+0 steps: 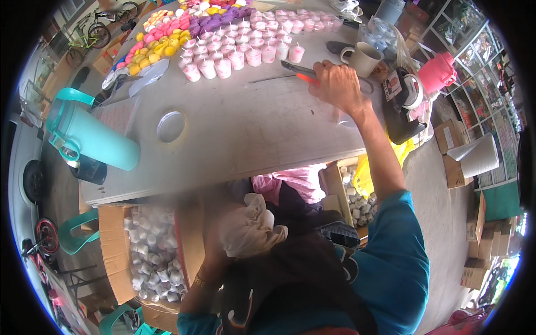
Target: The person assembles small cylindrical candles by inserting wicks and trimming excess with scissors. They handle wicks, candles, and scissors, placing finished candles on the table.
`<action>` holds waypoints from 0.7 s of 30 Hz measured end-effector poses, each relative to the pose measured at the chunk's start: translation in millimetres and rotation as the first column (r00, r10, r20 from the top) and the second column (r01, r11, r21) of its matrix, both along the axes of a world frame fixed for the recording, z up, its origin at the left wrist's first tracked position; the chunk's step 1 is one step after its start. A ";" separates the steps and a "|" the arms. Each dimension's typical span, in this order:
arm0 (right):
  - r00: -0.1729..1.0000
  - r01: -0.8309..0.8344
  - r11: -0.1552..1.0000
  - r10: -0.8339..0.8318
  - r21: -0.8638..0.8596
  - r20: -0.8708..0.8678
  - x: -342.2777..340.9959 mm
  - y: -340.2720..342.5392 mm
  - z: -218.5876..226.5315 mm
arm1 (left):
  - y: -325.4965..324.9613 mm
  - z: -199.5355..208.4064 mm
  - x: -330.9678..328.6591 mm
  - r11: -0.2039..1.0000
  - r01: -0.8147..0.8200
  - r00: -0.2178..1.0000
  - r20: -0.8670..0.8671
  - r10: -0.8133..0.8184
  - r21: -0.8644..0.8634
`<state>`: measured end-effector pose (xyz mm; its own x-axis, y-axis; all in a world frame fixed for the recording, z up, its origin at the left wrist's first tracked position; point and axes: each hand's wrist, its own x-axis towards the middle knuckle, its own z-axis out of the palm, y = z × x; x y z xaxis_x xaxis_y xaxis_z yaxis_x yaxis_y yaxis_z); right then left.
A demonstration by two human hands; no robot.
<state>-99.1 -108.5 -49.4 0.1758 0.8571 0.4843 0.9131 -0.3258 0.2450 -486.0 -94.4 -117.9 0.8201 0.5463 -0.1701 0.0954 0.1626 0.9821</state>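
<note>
Workroom, concrete floor; pale table [234, 117], bearing the cream mug [367, 59], from which all places are taken. Entries run left to right.

Turquoise tumbler [103, 134]: one, well left of the mug.

Left hand [216, 258]: well below and left of the mug, blurred, partly hidden at a whitish bundle [254, 229]; finger closure and grip cannot be told. Bundle appears limp, soft, light; best gathered by a fold.

Pink-and-white cups [237, 58]: many, in rows left of the mug; probably light, easily dented.

Dark-and-orange tool [298, 71]: one, just left of the mug, exact kind unclear. Judged light, stiff, perhaps slick; best held by the orange part, clear of the dark, blade-like end.

Right hand [339, 85]: just below and left of the mug, fingers curled round the tool.
</note>
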 end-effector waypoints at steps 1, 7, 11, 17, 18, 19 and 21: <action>0.998 -0.063 0.998 0.063 -0.009 -0.013 7.7 5.0 1.1 | 0.0 -3.8 -0.8 0.995 0.008 1.000 -0.013 -0.007 0.096; 0.981 -0.165 0.969 0.141 -0.186 -0.136 42.4 45.3 -23.1 | -1.6 -17.7 -5.8 1.000 -0.026 1.000 -0.013 0.026 0.010; 0.985 -0.147 0.966 0.122 -0.214 -0.125 45.4 50.2 -27.3 | -1.4 -17.0 -8.5 0.976 -0.067 0.996 0.038 0.077 -0.207; 0.999 0.009 0.926 -0.022 -0.378 -0.030 28.7 46.9 11.3 | -2.6 -15.1 -4.2 0.992 -0.032 0.999 -0.008 0.031 -0.119; 0.993 0.093 0.908 -0.112 -0.409 -0.022 25.0 39.1 16.9 | -4.3 -14.1 -5.8 0.998 -0.012 0.999 -0.030 0.010 -0.058; 0.990 0.115 0.905 -0.140 -0.410 -0.031 23.3 33.7 22.2 | -4.0 -13.6 -5.6 1.000 0.009 0.999 -0.048 -0.009 0.010; 0.957 0.235 0.877 -0.284 -0.419 -0.056 24.4 12.8 29.6 | -4.5 -12.3 -6.9 0.952 -0.026 0.997 0.061 0.047 -0.306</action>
